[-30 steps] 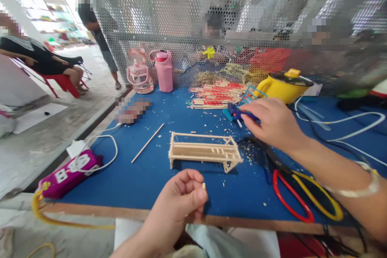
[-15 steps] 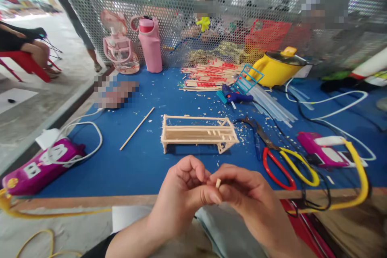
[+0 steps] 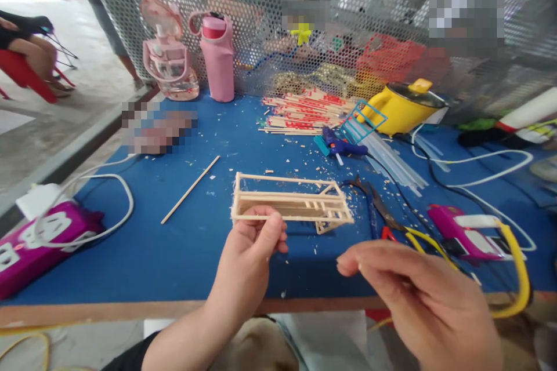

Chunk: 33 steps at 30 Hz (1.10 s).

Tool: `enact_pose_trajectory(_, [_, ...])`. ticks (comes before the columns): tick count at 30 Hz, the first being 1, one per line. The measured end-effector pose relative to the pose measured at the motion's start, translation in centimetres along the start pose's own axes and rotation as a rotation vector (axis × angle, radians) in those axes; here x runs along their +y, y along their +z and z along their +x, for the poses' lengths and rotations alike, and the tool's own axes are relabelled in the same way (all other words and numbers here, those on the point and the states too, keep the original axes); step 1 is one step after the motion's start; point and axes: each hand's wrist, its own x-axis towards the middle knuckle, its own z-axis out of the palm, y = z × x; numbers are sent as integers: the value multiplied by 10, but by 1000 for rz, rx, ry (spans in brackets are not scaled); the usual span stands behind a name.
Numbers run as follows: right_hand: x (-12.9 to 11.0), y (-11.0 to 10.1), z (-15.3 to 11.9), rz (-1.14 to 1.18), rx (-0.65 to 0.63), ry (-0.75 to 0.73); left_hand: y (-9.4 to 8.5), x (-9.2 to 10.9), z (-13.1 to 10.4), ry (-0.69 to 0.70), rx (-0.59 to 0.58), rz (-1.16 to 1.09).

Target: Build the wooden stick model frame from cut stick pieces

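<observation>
A small oblong frame of pale wooden sticks [image 3: 296,197] is over the blue table, its right end turned a little toward me. My left hand [image 3: 255,249] grips its front rail, thumb on top and fingers curled beneath. Lower right, my right hand [image 3: 418,290] is apart from the frame, with thumb and fingers drawn together. Whatever may be between those fingertips is hidden. One loose wooden stick [image 3: 190,189] lies to the left of the frame.
Behind the frame are a blue glue gun [image 3: 342,144], clear glue sticks [image 3: 394,159] and a chopstick pile [image 3: 304,110]. Scissors [image 3: 424,243] and pliers [image 3: 369,200] lie right. Purple power strips [image 3: 56,237] flank both sides. Pink bottles [image 3: 217,64] and a yellow pot [image 3: 404,109] stand at the back.
My hands have parted from around a small wood piece. The left has moved forward and taken hold of the stick frame; the right has moved right. The small piece is no longer visible.
</observation>
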Motion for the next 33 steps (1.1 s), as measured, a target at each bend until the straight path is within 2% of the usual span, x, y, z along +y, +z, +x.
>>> enact_pose_trajectory(3, [-2,-13,13,-98,-67,-15,1,0,0,13,29,8])
enact_pose_trajectory(6, [2,-25,26,-210,-124,-166,0,2,-2,20,77,1])
enact_pose_trajectory(9, [10,-33,34,-306,-82,-320,-4,9,-3,11,117,22])
enact_pose_trajectory(11, [14,-35,36,-340,-35,-340,-8,19,0,-20,94,60])
enact_pose_trajectory(14, [19,-38,33,-358,3,-304,-14,40,14,-52,-13,130])
enact_pose_trajectory(17, [23,-39,29,-342,36,-234,-16,58,34,-177,-235,215])
enact_pose_trajectory(20, [20,-39,30,-279,66,-134,-11,63,53,-308,-417,277])
enact_pose_trajectory(23, [13,-35,37,-176,13,-57,-2,58,62,-356,-452,293])
enact_pose_trajectory(26, [3,-28,52,-84,-127,-18,7,51,67,-339,-475,330])
enact_pose_trajectory(28, [-1,-22,65,-54,-229,-51,11,49,73,-312,-514,384])
enact_pose_trajectory(30, [-3,-16,78,-26,-296,-76,13,51,77,-294,-556,453])
enact_pose_trajectory(33, [0,-10,93,20,-319,-12,8,61,72,-273,-559,592])
